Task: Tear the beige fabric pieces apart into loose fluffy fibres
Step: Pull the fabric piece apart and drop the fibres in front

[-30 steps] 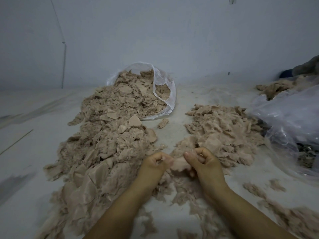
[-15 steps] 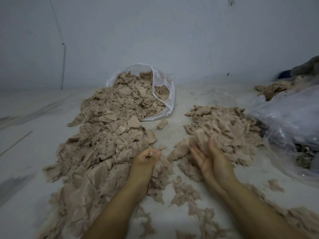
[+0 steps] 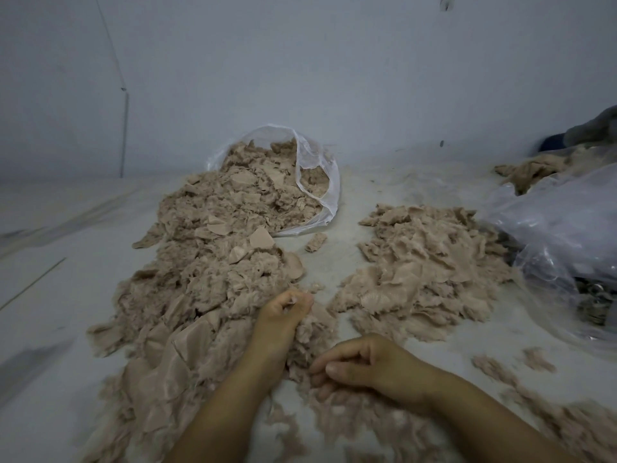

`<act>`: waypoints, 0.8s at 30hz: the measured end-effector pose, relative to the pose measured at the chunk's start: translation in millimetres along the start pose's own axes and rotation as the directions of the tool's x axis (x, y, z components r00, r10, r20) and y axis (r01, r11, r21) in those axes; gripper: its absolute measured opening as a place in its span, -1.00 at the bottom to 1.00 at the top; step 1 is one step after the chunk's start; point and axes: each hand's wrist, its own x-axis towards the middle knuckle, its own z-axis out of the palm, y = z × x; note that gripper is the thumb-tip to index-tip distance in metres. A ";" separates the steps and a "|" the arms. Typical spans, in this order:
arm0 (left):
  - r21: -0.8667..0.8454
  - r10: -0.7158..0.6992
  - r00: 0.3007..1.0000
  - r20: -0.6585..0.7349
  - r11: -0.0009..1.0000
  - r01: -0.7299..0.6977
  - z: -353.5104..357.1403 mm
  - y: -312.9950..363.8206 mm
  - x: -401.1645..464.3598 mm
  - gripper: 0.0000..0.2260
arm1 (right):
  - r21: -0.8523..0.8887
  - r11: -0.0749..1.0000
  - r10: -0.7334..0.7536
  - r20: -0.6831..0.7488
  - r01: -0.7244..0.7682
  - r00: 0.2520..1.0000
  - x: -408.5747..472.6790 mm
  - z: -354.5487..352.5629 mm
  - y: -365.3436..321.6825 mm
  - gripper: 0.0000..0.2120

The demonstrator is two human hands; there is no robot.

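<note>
Centrally, the left hand (image 3: 283, 315) is being held with its fingers curled at the near right edge of the large heap of beige fabric pieces (image 3: 207, 282); whether a piece is being pinched cannot be told. The right hand (image 3: 364, 365) is being rested low, fingers loosely curled, its fingertips touching the loose fibres (image 3: 337, 412) lying just in front of the left wrist; a definite grip is not being shown. The large heap is being fed from a clear plastic bag (image 3: 320, 182) lying on its side at the far end, pieces spilling from its mouth onto the pale floor (image 3: 60, 295). A second, fluffier pile (image 3: 424, 265) is being kept to the right, separated from the heap by a bare strip. One small scrap (image 3: 315, 242) is lying between them near the bag. A crumpled plastic sheet (image 3: 564, 228) is bordering the fluffier pile on the right. Stray tufts (image 3: 534, 359) are being left scattered at lower right.
</note>
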 end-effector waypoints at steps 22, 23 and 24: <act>-0.196 -0.101 0.990 0.101 0.973 0.120 0.5 -5.2 1.5 -0.82 | 0.207 0.978 0.128 -0.454 -0.035 0.882 24.9 -8.7 -17.9 -0.68; -0.192 -0.091 0.985 0.144 0.974 0.118 1.1 -5.4 0.1 -0.87 | 0.204 0.978 0.124 -0.430 -0.037 0.894 20.7 -3.1 -15.1 -0.63; -0.165 -0.080 0.983 0.167 0.980 0.108 1.7 -5.2 -1.3 -0.91 | 0.196 0.980 0.113 -0.414 -0.032 0.903 18.0 0.2 -12.0 -0.60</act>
